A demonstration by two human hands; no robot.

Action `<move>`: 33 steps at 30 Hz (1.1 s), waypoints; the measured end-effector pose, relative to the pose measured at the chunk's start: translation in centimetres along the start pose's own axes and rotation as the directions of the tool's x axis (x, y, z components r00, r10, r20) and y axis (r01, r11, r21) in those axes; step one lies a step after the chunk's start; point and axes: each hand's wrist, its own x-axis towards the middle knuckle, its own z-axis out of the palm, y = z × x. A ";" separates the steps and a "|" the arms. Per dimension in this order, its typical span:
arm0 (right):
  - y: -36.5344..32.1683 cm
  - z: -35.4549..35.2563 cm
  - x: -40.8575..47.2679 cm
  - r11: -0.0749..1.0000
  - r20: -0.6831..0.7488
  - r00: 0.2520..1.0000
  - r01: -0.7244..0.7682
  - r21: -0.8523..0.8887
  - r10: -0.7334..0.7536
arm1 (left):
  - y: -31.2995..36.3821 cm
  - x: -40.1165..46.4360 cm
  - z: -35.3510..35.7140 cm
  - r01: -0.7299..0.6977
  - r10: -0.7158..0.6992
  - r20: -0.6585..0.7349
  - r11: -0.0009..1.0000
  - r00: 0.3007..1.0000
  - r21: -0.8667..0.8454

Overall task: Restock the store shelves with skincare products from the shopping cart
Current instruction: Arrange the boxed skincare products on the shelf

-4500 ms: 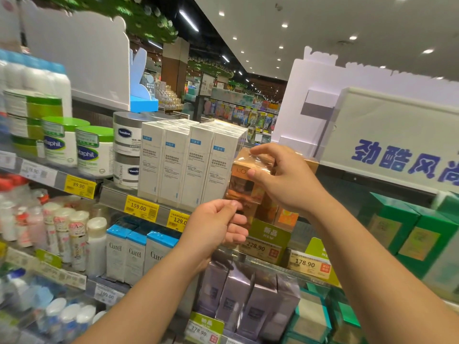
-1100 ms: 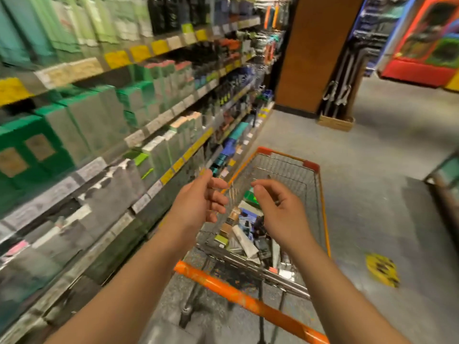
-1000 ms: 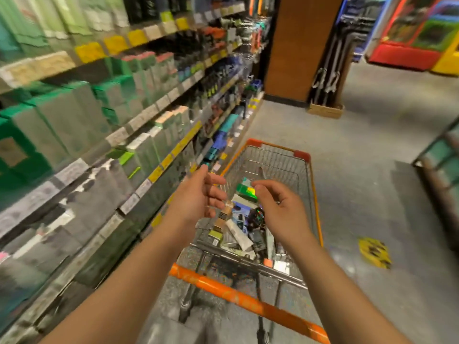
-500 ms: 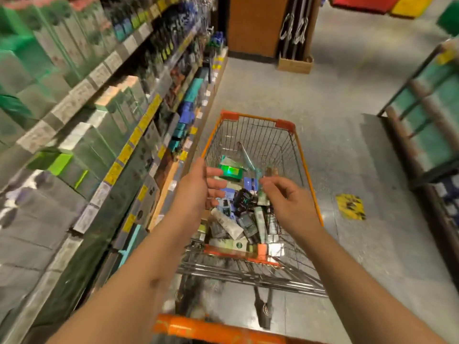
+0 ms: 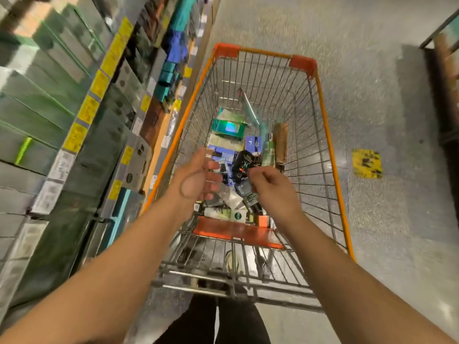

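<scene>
Both hands hover empty over the shopping cart (image 5: 325,135), left hand (image 5: 198,180) loosely spread, right hand (image 5: 270,187) half curled above the skincare products (image 5: 233,155)

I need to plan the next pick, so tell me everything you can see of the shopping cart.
The shopping cart is a grey wire-mesh basket with an orange rim, orange corner caps and an orange fold-down seat flap at the near end. It stands upright on the speckled floor, close beside the shelves at left. Mixed skincare boxes and tubes lie jumbled on its bottom. Both hands are over the pile; no grip shows.
</scene>
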 end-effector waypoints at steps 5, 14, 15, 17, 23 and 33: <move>3.7 3.4 5.9 0.986 0.080 0.986 -0.152 0.075 0.146 | -2.2 4.8 1.1 0.201 -0.198 -0.088 0.979 0.976 0.020; 10.7 12.4 14.7 0.957 0.170 0.946 -0.287 0.048 0.275 | -6.5 10.5 0.7 0.404 -0.432 -0.216 0.900 0.876 -0.164; 10.9 13.3 15.6 0.965 0.181 0.951 -0.260 0.034 0.250 | -6.8 10.9 0.4 0.414 -0.443 -0.224 0.895 0.868 -0.167; 11.1 14.9 17.2 0.978 0.168 0.963 -0.207 -0.037 0.210 | -7.3 11.8 -0.2 0.436 -0.471 -0.241 0.880 0.848 -0.186; 11.5 17.7 21.3 0.981 0.183 0.979 -0.053 -0.186 0.088 | -8.2 13.3 -1.0 0.430 -0.455 -0.327 0.891 0.828 -0.149; 12.4 20.7 24.2 0.908 0.319 0.856 -0.417 -0.042 0.408 | -9.0 14.3 -0.9 0.450 -0.490 -0.299 0.871 0.819 -0.196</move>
